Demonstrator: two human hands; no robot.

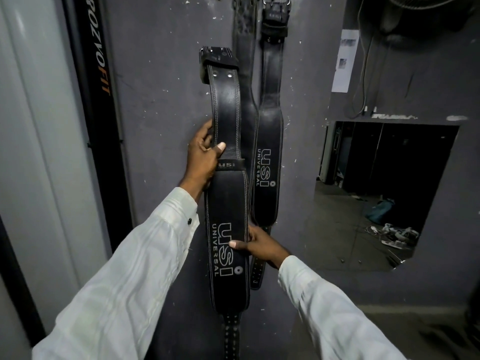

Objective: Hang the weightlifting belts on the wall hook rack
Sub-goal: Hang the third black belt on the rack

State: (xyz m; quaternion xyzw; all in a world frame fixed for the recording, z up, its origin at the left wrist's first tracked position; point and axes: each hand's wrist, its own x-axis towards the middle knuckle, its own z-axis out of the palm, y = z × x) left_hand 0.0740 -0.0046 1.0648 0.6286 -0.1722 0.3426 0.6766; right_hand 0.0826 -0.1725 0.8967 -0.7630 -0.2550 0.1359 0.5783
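1. My left hand [204, 158] is clamped on the black stitched leather weightlifting belt [228, 203], thumb across its narrow strap.
2. My right hand [259, 245] pinches the wide padded section.
3. I see it upright against the grey wall [161, 100], beside two hanging black belts [268, 141].

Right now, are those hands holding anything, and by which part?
Both hold one black belt upright. The left hand grips its narrow strap beside the small USI loop; the right hand grips the wide padded back at the logo.
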